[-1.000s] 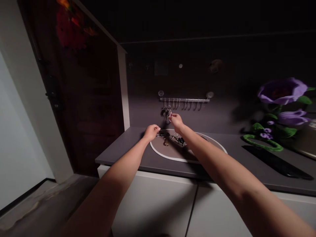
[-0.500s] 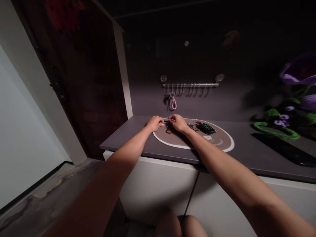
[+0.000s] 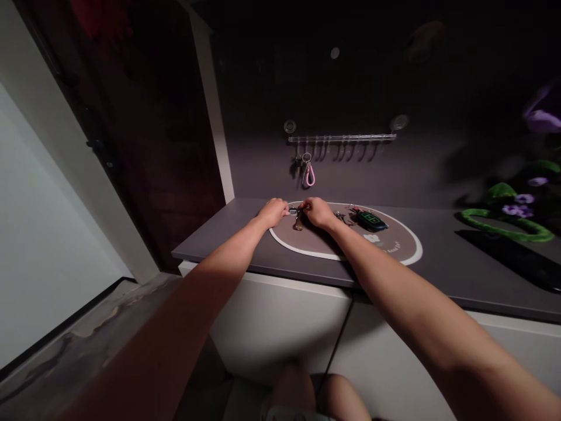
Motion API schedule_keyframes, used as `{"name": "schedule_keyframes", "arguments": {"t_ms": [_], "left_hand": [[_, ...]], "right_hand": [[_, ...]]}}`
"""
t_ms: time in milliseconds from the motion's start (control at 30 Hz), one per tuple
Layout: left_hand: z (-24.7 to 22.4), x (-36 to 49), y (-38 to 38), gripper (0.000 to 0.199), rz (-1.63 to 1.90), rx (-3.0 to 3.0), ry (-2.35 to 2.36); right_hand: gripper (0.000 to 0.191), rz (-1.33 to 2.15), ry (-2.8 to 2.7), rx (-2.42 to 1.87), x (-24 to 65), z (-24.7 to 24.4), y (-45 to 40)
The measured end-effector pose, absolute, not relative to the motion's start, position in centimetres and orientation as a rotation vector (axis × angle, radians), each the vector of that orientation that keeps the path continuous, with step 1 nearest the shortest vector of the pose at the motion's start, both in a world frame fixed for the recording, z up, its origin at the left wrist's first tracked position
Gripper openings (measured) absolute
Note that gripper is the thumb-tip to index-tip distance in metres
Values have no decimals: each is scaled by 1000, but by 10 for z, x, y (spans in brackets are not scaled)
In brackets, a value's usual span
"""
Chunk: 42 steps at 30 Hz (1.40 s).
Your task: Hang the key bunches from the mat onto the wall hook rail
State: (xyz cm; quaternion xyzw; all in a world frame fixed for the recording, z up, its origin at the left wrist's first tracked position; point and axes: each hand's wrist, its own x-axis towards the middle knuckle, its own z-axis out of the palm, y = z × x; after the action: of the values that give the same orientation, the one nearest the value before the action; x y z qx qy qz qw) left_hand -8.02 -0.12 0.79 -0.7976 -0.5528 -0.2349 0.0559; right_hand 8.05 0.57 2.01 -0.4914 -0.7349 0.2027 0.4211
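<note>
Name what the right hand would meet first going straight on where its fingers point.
The right hand would probably meet the small silver metal item, though it may already touch it.

Above the mat, looks like clear, glossy plastic on the rail, shines like bare metal on the keyring.

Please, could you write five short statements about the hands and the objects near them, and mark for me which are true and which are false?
1. A pink loop hangs below the clear rail. True.
2. The left hand is holding the pink loop. False: it is lower, at small metal pieces by the mat.
3. A black fob with green markings lies on the mat. True.
4. The right hand is touching the clear rail. False: it is down over the mat.
5. The fuzzy green ring is right of the mat. True.
</note>
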Motion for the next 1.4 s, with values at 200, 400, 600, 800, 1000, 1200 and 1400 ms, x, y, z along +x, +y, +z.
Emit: {"name": "schedule_keyframes", "arguments": {"t_ms": [200, 400, 600, 800, 1000, 1200, 1400], "left_hand": [[12, -77, -9, 20, -592, -2372, -1653], [11, -79, -13, 23, -604, -2329, -1663], [9, -82, -10, 23, -734, -2294, -1667], [13, -80, -13, 24, -818, -2211, -1662], [18, -77, -18, 26, -932, -2143, -1645], [18, -76, -18, 24, -967, -2112, -1568], [18, -75, -18, 23, -972, -2124, -1499]], "right_hand": [[22, 471, -1873, -1242, 81, 21, 6], [18, 372, -1955, -1273, 81, 22, 3], [15, 342, -1945, -1276, 80, 24, 2], [8, 508, -1743, -1246, 78, 24, 1], [16, 1335, -1382, -1090, 72, 33, -11], [27, 1938, -1034, -936, 73, 44, -18], [22, 2091, -870, -844, 77, 46, -17]]}}
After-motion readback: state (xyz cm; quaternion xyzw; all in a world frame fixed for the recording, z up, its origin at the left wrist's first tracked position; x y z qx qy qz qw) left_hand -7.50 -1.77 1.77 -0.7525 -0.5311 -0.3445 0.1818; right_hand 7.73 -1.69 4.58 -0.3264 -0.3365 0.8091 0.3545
